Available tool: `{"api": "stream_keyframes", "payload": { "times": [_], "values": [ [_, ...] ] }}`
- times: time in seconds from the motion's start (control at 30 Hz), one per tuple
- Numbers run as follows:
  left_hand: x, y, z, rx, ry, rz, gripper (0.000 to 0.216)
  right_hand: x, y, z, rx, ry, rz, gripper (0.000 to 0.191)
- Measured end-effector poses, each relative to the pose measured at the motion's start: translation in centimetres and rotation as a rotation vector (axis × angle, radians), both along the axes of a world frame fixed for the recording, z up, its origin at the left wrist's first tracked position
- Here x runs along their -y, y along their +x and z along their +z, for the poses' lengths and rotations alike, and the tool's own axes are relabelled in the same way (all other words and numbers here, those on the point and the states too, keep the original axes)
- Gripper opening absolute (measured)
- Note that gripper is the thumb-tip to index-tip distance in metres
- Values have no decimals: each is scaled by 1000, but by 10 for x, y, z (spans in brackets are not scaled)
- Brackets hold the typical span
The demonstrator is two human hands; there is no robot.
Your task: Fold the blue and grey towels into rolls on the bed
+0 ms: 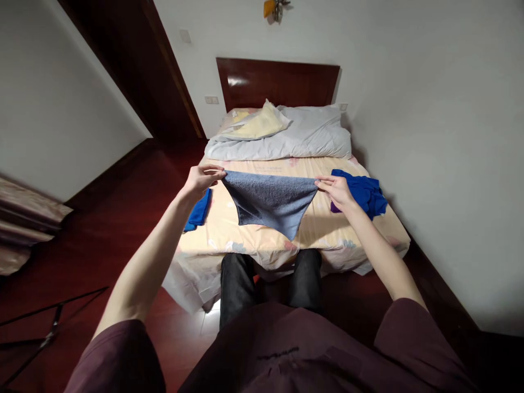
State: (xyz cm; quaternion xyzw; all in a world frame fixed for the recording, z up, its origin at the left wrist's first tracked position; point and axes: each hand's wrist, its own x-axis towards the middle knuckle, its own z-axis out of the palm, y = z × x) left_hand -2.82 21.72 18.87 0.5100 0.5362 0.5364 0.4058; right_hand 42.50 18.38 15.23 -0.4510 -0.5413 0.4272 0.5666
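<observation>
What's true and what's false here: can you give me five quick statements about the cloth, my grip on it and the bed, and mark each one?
1. The left grip and the right grip each pinch an upper corner of the gray-blue cloth. True.
2. The cloth is rolled into a ball. False: it hangs spread out between the two.
3. Crumpled blue fabric lies on the right side of the bed. True.
4. The white quilt lies along the bed's near edge. False: the white quilt lies toward the headboard.
5. The headboard is dark reddish brown. True.
</observation>
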Motion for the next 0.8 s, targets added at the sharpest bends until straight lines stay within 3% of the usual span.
{"api": "stream_keyframes", "payload": {
  "times": [0.1, 0.2, 0.37, 0.5, 0.67, 0.8],
  "values": [
    [2, -3, -11, -6, -91, -91, 53, 12, 13, -13, -7, -71, -20, 60],
    [-10, -1, -25, -3, -146, -125, 53, 3, 24, -26, 14, -128, -20, 58],
    [-55, 12, -54, -5, -227, -137, 44, -47, 27, -50, 11, -240, -30, 54],
    [-104, 23, -76, -3, -247, -85, 39, -97, 12, -69, 71, -320, -123, 48],
    [-151, 34, -78, 55, -49, 7, 39, -151, -7, -74, 154, -149, -205, 54],
    [-151, 28, -64, -21, 208, 42, 51, -161, -4, -74, 159, 75, -183, 56]
  ]
}}
